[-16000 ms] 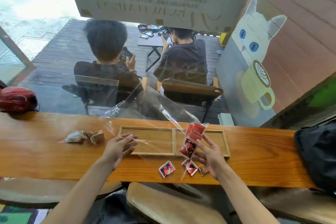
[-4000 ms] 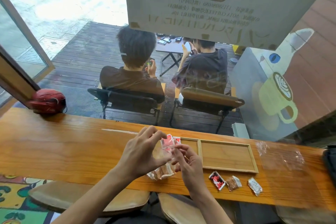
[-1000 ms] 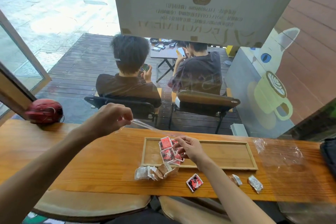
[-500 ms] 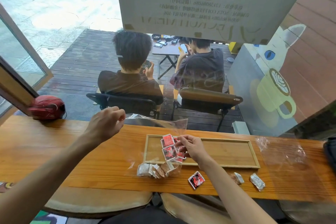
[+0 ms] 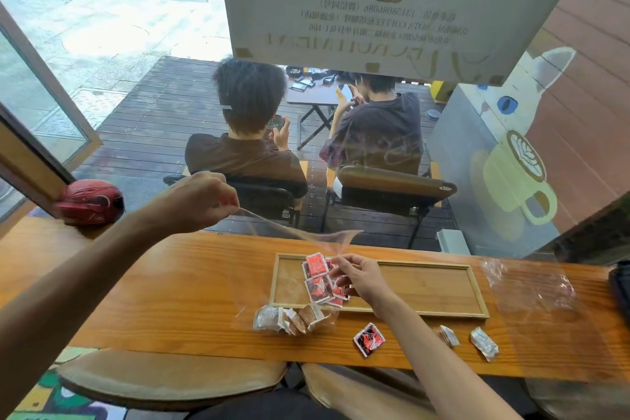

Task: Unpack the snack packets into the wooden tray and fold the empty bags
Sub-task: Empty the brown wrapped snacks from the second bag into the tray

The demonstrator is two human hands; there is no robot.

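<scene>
Over the left end of the long shallow wooden tray, the right hand pinches red square snack packets through a clear plastic bag; the left hand, fingers curled, pinches the bag's other end, raised off to the left. Bag is pulled taut, long axis running from upper left down to the tray. Risk: packets slide out onto the desk beside the stray red packet, or the film tears. Silver-brown packets sit in front of the tray.
</scene>
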